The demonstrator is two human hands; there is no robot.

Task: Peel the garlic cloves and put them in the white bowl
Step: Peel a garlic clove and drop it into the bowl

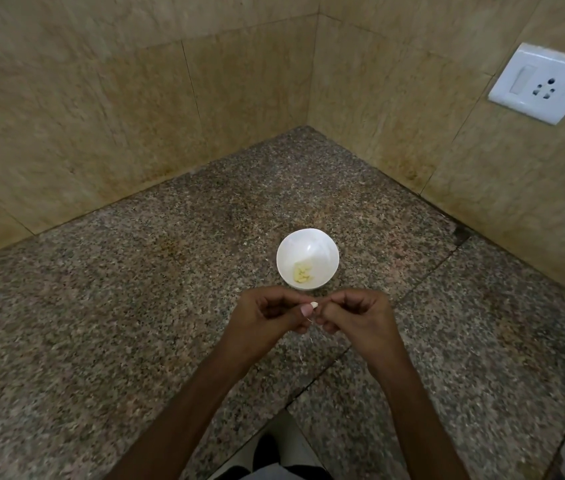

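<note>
A small white bowl [307,258] sits on the speckled granite counter [135,323], with several pale yellow peeled garlic cloves [301,273] in its near side. Just in front of the bowl, above the counter, my left hand [267,315] and my right hand [357,315] meet fingertip to fingertip. Between them is a small white garlic clove [314,305], pinched by the fingers of both hands. A thin strand of skin [309,322] hangs below the clove. Most of the clove is hidden by my fingers.
Beige tiled walls [135,116] close the counter's corner behind the bowl. A white switch and socket plate [544,83] is on the right wall. The counter's front edge and the floor [281,441] show between my forearms.
</note>
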